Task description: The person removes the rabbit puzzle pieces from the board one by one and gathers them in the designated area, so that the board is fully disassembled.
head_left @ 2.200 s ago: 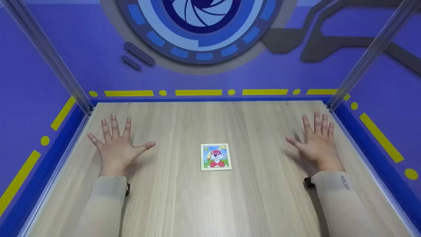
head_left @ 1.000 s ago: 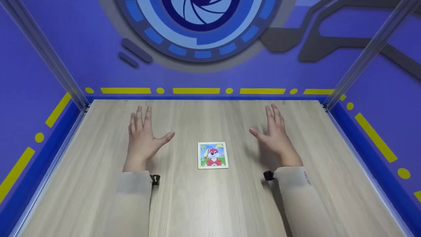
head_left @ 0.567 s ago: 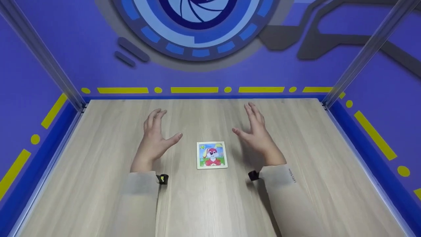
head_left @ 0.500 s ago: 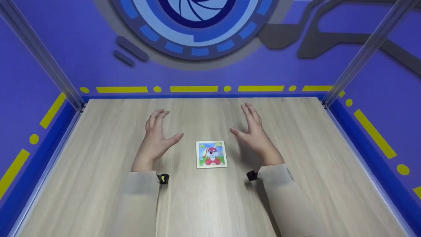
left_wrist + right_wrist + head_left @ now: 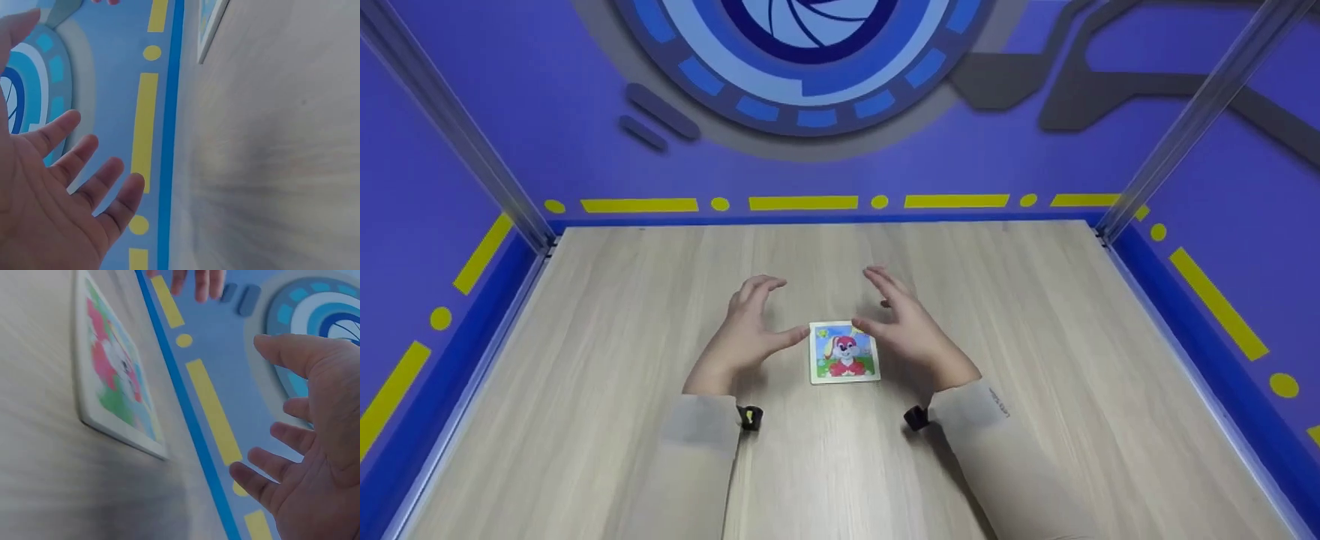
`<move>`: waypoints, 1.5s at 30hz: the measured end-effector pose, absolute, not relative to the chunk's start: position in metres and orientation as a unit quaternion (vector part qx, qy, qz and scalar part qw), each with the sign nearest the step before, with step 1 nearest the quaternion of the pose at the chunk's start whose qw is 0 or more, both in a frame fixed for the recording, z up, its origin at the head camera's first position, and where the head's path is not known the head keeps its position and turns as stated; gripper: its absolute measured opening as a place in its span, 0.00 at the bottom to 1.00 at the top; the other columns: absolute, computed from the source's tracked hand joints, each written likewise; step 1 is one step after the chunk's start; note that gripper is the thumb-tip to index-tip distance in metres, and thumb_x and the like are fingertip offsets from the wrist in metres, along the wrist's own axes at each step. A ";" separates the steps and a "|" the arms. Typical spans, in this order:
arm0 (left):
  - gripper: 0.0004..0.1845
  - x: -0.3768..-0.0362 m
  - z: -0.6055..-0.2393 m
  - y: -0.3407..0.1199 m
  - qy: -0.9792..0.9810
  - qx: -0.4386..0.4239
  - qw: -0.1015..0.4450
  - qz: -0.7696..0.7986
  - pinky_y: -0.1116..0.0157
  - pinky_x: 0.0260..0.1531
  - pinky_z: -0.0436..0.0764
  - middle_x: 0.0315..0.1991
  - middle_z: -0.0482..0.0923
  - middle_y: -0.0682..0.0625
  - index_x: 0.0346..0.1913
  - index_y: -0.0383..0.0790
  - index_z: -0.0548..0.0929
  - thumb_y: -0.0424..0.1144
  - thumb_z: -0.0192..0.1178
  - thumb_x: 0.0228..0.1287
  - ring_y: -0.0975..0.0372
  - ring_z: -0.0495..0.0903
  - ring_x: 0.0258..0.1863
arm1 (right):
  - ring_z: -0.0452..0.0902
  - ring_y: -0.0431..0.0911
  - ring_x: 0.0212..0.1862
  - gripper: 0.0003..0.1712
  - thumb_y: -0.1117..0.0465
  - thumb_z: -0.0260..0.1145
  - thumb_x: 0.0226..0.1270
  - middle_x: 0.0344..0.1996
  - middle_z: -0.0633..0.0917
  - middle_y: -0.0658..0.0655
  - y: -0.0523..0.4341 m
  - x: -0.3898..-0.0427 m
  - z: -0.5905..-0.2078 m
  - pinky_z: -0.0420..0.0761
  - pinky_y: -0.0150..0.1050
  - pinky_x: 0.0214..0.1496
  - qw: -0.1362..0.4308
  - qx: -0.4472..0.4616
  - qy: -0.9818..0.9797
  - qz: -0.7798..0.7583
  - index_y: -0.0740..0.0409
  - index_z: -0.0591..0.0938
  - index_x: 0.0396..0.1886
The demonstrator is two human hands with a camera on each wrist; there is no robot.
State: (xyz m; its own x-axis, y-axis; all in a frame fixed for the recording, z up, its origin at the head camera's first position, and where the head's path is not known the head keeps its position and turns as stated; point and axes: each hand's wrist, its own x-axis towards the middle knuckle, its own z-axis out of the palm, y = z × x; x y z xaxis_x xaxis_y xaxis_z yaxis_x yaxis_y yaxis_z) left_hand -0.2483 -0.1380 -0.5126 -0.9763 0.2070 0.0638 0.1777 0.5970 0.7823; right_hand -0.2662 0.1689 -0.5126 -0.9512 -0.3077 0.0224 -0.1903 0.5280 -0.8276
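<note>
A small square picture puzzle point(image 5: 845, 356) with a pale frame and a red-and-white cartoon rabbit lies flat on the wooden table point(image 5: 825, 465). At its left is my left hand point(image 5: 750, 330), fingers loosely bent and thumb tip by the upper left corner. My right hand point(image 5: 911, 334) hovers at the other side, its thumb overlapping the upper right corner in the head view. Both palms face each other with nothing held. In the right wrist view the puzzle point(image 5: 121, 365) lies apart from the spread fingers; the left wrist view catches only its corner point(image 5: 211, 25).
Blue-purple panels point(image 5: 825, 176) with yellow dashes enclose the table at the back and both sides. Metal posts point(image 5: 1207, 124) rise at the rear corners. A black wrist device point(image 5: 750, 418) sits on the left sleeve, another point(image 5: 916, 418) on the right.
Both hands have come inward from the table's sides, drawing close to the puzzle from left and right. Their spread fingers have become more bent. The puzzle has stayed in place.
</note>
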 end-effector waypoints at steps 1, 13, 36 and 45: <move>0.51 -0.248 -0.513 -0.136 0.892 0.110 0.022 0.437 0.31 0.86 0.68 0.91 0.56 0.46 0.87 0.49 0.68 0.59 0.80 0.67 0.42 0.55 0.90 | 0.69 0.66 0.85 0.50 0.47 0.76 0.79 0.95 0.55 0.51 0.167 -0.266 -0.514 0.75 0.68 0.86 0.069 -0.146 0.872 -0.462 0.36 0.63 0.93; 0.60 -0.247 -0.528 -0.119 0.918 0.149 0.075 0.361 0.33 0.91 0.59 0.94 0.56 0.49 0.89 0.47 0.67 0.63 0.85 0.59 0.42 0.49 0.94 | 0.75 0.64 0.82 0.47 0.54 0.81 0.75 0.87 0.71 0.61 0.148 -0.266 -0.535 0.78 0.63 0.85 0.069 -0.217 0.882 -0.413 0.54 0.71 0.88; 0.54 -0.243 -0.537 -0.107 0.925 0.157 0.108 0.328 0.35 0.94 0.51 0.86 0.72 0.50 0.82 0.41 0.79 0.55 0.91 0.53 0.42 0.43 0.95 | 0.69 0.59 0.76 0.23 0.56 0.73 0.82 0.74 0.76 0.59 0.135 -0.265 -0.546 0.78 0.60 0.82 0.058 -0.226 0.921 -0.311 0.55 0.88 0.72; 0.54 -0.243 -0.537 -0.104 0.935 0.183 0.093 0.288 0.37 0.96 0.37 0.84 0.75 0.48 0.80 0.37 0.80 0.56 0.90 0.52 0.40 0.47 0.94 | 0.73 0.61 0.70 0.20 0.59 0.72 0.81 0.70 0.79 0.63 0.126 -0.262 -0.538 0.78 0.62 0.79 0.062 -0.227 0.935 -0.266 0.57 0.88 0.68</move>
State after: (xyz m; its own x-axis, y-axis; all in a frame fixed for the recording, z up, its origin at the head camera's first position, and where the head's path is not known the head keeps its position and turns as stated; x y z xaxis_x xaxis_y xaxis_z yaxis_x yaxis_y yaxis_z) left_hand -0.2427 -0.1044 -0.5374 -0.9159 0.3954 -0.0689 0.2881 0.7674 0.5728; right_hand -0.2621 0.1260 -0.5384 -0.8897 -0.4566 0.0049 -0.3910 0.7562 -0.5246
